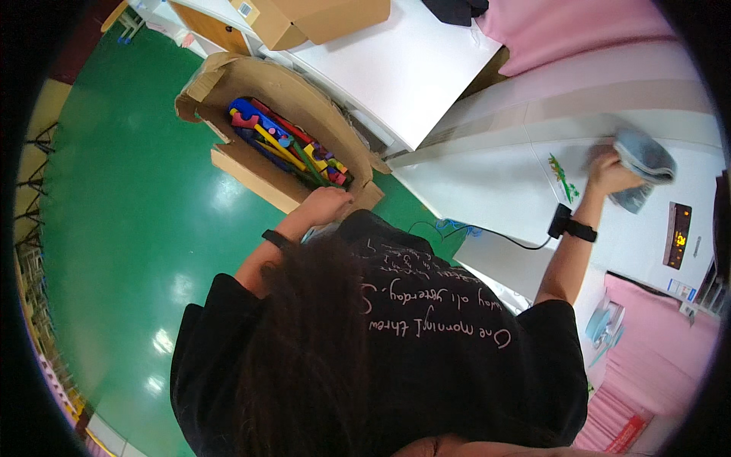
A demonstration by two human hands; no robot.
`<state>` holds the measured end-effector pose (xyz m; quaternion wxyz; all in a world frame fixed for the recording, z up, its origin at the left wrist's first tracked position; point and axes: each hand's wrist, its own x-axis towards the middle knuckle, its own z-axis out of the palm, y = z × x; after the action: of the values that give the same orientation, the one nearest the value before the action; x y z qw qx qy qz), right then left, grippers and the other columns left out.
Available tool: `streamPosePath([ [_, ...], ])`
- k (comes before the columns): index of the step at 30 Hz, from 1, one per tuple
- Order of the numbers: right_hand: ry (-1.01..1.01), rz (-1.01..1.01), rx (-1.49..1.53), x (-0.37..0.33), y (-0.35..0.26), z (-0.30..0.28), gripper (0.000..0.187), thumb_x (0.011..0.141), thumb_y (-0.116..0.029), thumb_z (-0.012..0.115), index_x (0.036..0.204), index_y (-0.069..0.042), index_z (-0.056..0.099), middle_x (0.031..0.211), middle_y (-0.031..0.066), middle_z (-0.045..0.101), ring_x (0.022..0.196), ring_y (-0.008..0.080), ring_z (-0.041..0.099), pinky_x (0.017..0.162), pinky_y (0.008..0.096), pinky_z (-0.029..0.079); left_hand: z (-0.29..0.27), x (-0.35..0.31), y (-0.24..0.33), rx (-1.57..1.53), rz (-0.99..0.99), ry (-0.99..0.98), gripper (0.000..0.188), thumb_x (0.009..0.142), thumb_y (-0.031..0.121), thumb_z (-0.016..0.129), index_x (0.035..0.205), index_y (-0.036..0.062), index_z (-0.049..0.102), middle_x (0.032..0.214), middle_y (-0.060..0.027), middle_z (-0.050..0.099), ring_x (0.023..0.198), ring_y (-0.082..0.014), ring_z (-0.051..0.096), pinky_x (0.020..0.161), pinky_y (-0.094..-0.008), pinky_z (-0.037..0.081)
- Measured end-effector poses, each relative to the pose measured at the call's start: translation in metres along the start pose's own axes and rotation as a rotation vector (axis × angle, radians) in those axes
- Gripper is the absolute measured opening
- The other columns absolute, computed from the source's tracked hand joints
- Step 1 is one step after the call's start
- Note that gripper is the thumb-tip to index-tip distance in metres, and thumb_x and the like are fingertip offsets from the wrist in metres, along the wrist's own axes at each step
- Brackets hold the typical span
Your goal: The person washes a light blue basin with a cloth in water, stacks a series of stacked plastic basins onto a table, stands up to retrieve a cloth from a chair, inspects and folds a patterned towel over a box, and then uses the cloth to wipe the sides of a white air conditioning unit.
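Note:
My right hand [613, 174] is stretched out to the right, closed around a folded grey-blue cloth [646, 156]. The cloth rests against the white front of a tall appliance [495, 186] with a lit dark panel [676, 236]. Close to my body, my left hand [327, 204] is bent with its fingers curled, beside the near end of a long cardboard box [255, 181]. A bit of light blue shows under that hand, but what it grips, if anything, is hidden. Colourful toy pieces [285, 141] lie inside the box.
A white table [396, 68] stands beyond the box, with another cardboard carton [320, 19] on it. Pink curtain cloth [571, 30] hangs at the upper right. A black cable [518, 244] runs from the device on my right wrist. Green floor [129, 228] stretches to the left.

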<state>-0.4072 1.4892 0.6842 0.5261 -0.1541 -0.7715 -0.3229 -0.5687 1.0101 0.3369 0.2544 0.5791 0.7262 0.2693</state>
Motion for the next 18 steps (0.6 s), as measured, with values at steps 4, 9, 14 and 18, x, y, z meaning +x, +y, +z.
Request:
streamPosePath([
  [4,-0.617,0.039,-0.224,-0.107,-0.013,0.019,0.075,0.082,-0.043,0.059,0.136,0.007,0.044,0.146,0.0282,0.035,0.138,0.0484,0.022,0.112,0.0644,0.008,-0.009,-0.016,-0.007,-0.03,-0.046,-0.107,0.019,0.089,0.02,0.054,0.101,0.0067,0.061,0.094,-0.0147,0.063,0.092,-0.0358,0.059,0.079,-0.0457,0.047],
  [9,-0.668,-0.019,-0.127,-0.154,-0.053,0.011,0.052,0.078,-0.025,0.064,0.124,-0.001,0.056,0.141,0.0138,0.045,0.136,0.0363,0.034,0.111,0.0581,0.02,-0.014,-0.028,-0.025,-0.051,-0.016,-0.072,0.02,0.089,0.019,0.052,0.099,0.0061,0.062,0.094,-0.0161,0.064,0.093,-0.0369,0.06,0.08,-0.0473,0.048],
  [14,-0.613,0.054,-0.224,-0.141,-0.018,-0.004,0.048,0.079,-0.028,0.059,0.117,0.002,0.061,0.13,0.0253,0.052,0.131,0.0457,0.036,0.111,0.0593,0.021,-0.028,-0.007,-0.036,-0.002,0.045,-0.21,0.021,0.089,0.014,0.054,0.105,0.0025,0.062,0.101,-0.0172,0.064,0.095,-0.037,0.06,0.082,-0.0449,0.048],
  [18,-0.236,0.072,-0.188,-0.095,0.018,-0.022,0.032,0.077,-0.021,0.054,0.091,0.005,0.065,0.101,0.03,0.062,0.099,0.0506,0.052,0.096,0.0596,0.034,-0.035,0.013,-0.033,0.008,0.06,-0.198,0.02,0.087,0.016,0.052,0.1,0.0053,0.064,0.097,-0.0164,0.066,0.093,-0.0374,0.061,0.081,-0.047,0.048],
])
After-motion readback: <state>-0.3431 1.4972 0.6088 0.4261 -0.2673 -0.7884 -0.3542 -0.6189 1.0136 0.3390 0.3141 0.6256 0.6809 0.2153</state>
